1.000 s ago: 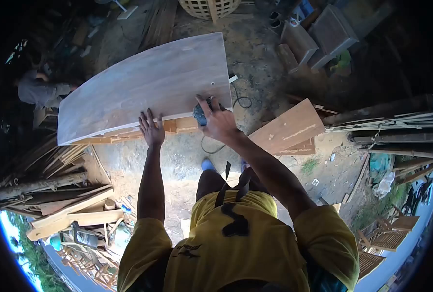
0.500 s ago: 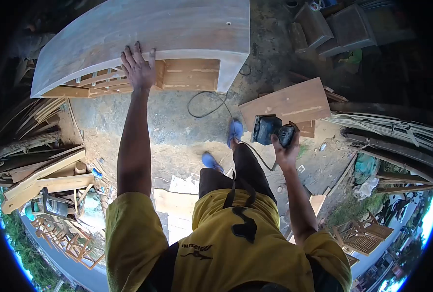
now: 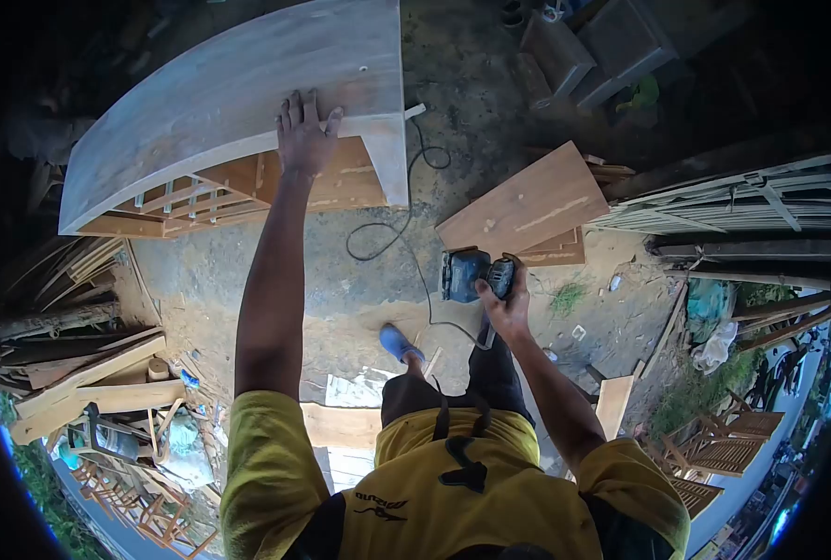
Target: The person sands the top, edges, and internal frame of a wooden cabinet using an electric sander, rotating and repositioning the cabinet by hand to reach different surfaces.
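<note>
A long wooden cabinet (image 3: 238,84) with a pale, whitish top fills the upper left, its front side showing open compartments and slats. My left hand (image 3: 306,140) lies on the top near its front edge, fingers stretched out, holding nothing. Closed around the dark grip of an electric sander (image 3: 466,274) is my right hand (image 3: 507,303). The sander is held in the air, apart from the cabinet, with its flat pad side facing left. A black cord (image 3: 422,280) hangs from it and curls over the ground.
A flat wooden panel (image 3: 528,201) lies on stacked boards right of the cabinet. Timber piles line the left (image 3: 89,369) and right (image 3: 742,210). Wooden drawer-like boxes (image 3: 612,56) stand at the back. A blue shoe (image 3: 397,342) is on my foot on the dirt floor.
My left hand has slid rightward along the cabinet top toward its right end. The sander, still in my right hand, has moved left and slightly down in view. My feet have shifted.
</note>
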Demonstrator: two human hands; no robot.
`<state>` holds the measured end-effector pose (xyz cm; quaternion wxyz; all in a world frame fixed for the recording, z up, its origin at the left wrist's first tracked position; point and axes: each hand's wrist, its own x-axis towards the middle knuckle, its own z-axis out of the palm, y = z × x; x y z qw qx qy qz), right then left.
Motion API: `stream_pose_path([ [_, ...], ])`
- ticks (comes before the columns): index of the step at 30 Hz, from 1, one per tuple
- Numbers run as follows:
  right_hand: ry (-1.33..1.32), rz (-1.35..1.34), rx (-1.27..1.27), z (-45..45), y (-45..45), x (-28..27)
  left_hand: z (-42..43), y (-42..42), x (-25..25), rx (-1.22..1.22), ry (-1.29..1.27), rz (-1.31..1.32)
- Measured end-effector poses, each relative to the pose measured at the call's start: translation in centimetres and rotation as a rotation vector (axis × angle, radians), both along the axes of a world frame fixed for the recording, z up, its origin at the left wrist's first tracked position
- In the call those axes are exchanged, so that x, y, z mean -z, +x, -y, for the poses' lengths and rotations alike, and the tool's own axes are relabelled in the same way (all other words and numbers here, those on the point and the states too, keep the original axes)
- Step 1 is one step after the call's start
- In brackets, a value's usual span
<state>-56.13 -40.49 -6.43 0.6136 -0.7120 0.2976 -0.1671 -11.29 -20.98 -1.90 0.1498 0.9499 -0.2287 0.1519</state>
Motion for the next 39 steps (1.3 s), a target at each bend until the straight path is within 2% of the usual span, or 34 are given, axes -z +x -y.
stream_pose_path([
  [2, 0.014, 0.057, -0.029, 1.8, 3.0, 1.1, 5.1, -0.2, -0.9, -0.015, 0.033, 0.030],
  [4, 0.011, 0.139, -0.078, 4.5, 7.4, 1.6, 8.4, 0.2, -1.9, -0.113, 0.093, -0.110],
  [5, 0.014, 0.173, -0.109, 5.2, 8.9, 2.2, 9.1, 0.7, -2.2, -0.131, 0.119, -0.099],
  [6, 0.085, 0.282, -0.128, 6.0, 11.3, 2.8, 9.5, 1.1, -2.5, -0.117, 0.089, -0.126],
  [8, 0.123, 0.312, -0.156, 7.7, 16.5, 3.6, 9.8, 1.7, -3.1, -0.126, 0.105, -0.159],
  [13, 0.334, 0.428, -0.172, 8.0, 26.9, 1.5, 10.3, 2.0, -4.1, -0.153, 0.097, -0.179],
  [15, 0.374, 0.471, -0.193, 8.8, 28.6, 0.1, 10.4, 2.2, -3.7, -0.166, 0.098, -0.163],
  [17, 0.289, 0.508, -0.232, 9.5, 30.0, -0.6, 10.2, 2.2, -3.8, -0.140, 0.093, -0.125],
  [19, 0.292, 0.508, -0.262, 9.9, 30.7, 1.8, 10.2, 1.9, -3.8, -0.161, 0.122, -0.112],
  [22, 0.447, 0.384, -0.196, 10.5, 31.9, 6.6, 10.5, 1.7, -4.1, -0.109, 0.109, -0.107],
  [26, 0.355, 0.340, -0.283, 11.3, 31.9, 3.9, 10.7, 1.5, -4.3, -0.143, 0.143, -0.114],
  [27, 0.241, 0.382, -0.314, 11.2, 31.6, 2.7, 10.8, 1.7, -4.2, -0.141, 0.150, -0.112],
  [31, 0.246, 0.435, -0.331, 12.0, 33.5, -0.9, 11.6, 1.2, -4.3, -0.174, 0.120, -0.138],
  [33, 0.234, 0.444, -0.262, 13.2, 36.9, -0.9, 12.1, 1.3, -4.1, -0.234, 0.147, -0.137],
  [34, 0.362, 0.390, -0.258, 13.9, 38.5, -1.2, 12.1, 1.1, -4.2, -0.244, 0.147, -0.153],
  [35, 0.362, 0.387, -0.257, 14.5, 40.5, -1.0, 12.3, 1.1, -4.3, -0.244, 0.147, -0.155],
  [37, 0.377, 0.449, -0.147, 16.0, 45.0, -0.2, 12.6, 1.1, -4.6, -0.243, 0.149, -0.153],
  [39, 0.419, 0.337, -0.141, 18.0, 49.8, 0.5, 12.6, 1.1, -4.8, -0.233, 0.151, -0.158],
])
